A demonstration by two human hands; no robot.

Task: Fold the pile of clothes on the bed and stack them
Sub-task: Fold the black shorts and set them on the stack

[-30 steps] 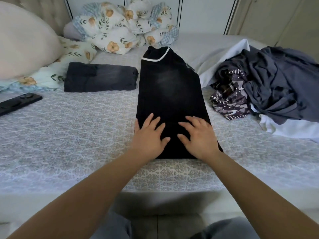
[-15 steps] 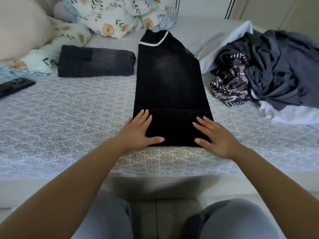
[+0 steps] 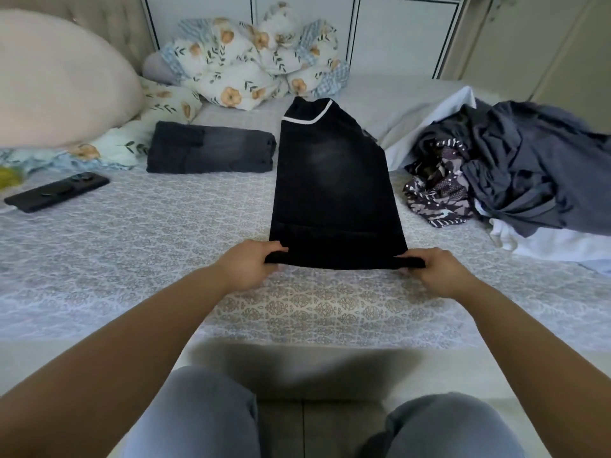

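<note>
- The black trousers (image 3: pixel 334 190) are lying lengthwise in the middle of the bed (image 3: pixel 165 246), already folded into one long strip, with the white-trimmed end pointing toward the pillows (image 3: pixel 251 64).
- The left hand (image 3: pixel 246 264) is pinching the near left corner of the trousers, fingers curling over the edge.
- The right hand (image 3: pixel 434 271) is pinching the near right corner in the same way, and the near edge is lifting slightly off the bed.
- Judging by this, the crosswise fold is being started.
- The next move is calling for both corners to travel level toward the far end, landing square.
- A folded grey garment (image 3: pixel 210 148) is sitting just left, likely the stack's base.
- The unfolded pile (image 3: pixel 515 166) is waiting on the right.
</note>
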